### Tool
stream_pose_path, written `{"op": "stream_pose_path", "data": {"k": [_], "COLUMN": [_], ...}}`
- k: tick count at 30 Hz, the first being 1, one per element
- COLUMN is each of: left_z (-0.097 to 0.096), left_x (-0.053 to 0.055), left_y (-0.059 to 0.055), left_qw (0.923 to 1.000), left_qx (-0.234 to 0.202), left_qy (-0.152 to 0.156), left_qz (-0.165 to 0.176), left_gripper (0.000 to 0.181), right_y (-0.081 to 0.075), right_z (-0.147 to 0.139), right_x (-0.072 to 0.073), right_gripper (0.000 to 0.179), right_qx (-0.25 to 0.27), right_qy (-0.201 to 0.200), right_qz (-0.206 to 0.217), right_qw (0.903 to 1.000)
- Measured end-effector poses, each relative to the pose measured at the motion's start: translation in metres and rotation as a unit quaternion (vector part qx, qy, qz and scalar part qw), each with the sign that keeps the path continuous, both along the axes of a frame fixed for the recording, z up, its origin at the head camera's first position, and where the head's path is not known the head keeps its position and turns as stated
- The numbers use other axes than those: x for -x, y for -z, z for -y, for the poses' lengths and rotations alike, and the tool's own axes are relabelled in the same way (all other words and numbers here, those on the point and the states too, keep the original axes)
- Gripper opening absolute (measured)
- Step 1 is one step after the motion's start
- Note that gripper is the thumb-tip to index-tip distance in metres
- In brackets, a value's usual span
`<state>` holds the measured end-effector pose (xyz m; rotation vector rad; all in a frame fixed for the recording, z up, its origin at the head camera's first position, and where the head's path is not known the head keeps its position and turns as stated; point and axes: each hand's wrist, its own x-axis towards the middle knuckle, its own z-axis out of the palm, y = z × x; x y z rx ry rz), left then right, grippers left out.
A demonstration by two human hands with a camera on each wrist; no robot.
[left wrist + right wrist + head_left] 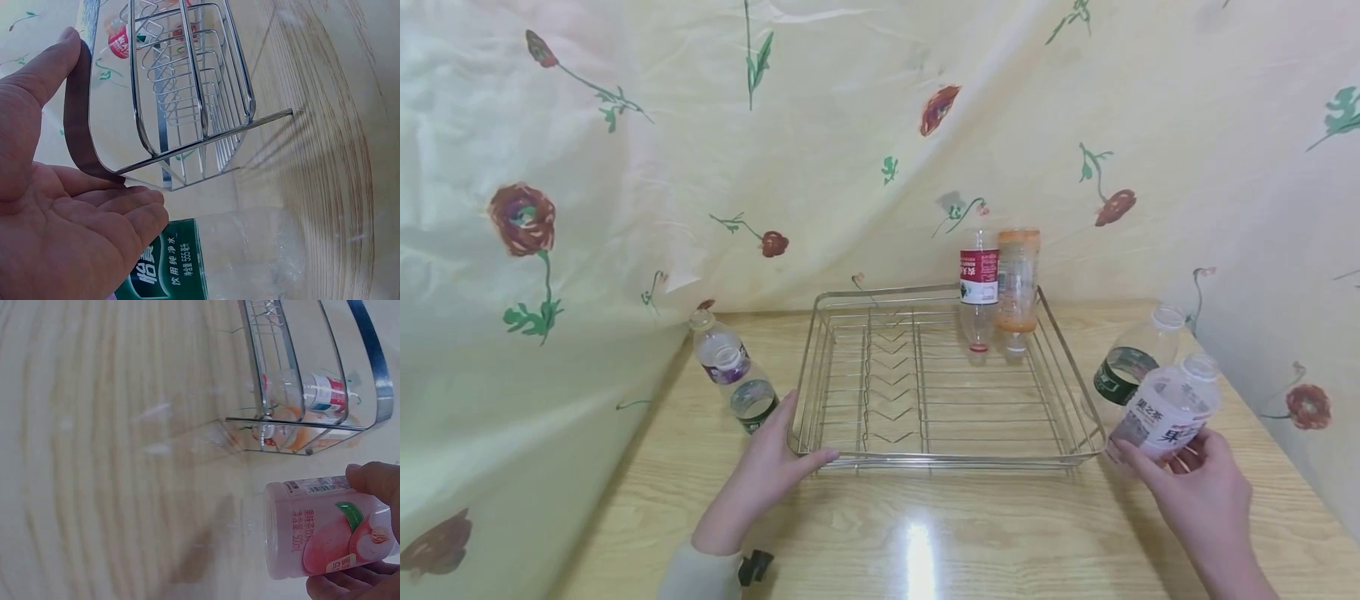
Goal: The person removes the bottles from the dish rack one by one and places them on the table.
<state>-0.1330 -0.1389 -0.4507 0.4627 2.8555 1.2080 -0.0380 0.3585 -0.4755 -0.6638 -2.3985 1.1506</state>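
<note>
My left hand (767, 454) rests on the front left corner of a wire dish rack (955, 457), with straight thumb and fingers against its rim (78, 106). To the right of the rack, my right hand (1206, 492) grips a clear plastic bottle with a pink peach label (331, 528). The bottle's capless neck (1201, 367) points up and its base faces the table. Inside the rack, at the back right, a red-and-white labelled bottle (979, 275) and an orange-banded bottle (1018, 279) stand upside down.
A green-labelled bottle (1123, 375) stands on the right, partly behind the held one. Left of the rack are a purple-labelled bottle (718, 350) and another green-labelled bottle (752, 404), close to my left hand. Flowered cloth (760, 175) surrounds the wooden table (985, 533).
</note>
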Motion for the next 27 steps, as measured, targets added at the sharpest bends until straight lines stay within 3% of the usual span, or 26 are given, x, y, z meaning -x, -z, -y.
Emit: {"op": "stream_pose_path", "data": {"k": [27], "left_z": [0.005], "left_x": [0.001], "left_y": [0.004], "left_qw": [0.9994], "left_qx": [-0.033], "left_qy": [-0.007], "left_qz": [0.009], "left_gripper": [0.115], "right_y": [0.011], "right_z": [0.001], "right_x": [0.011], "right_gripper": [0.095], "right_qx": [-0.036], "right_qy": [-0.032], "right_qz": [0.030], "right_qw": [0.9984]}}
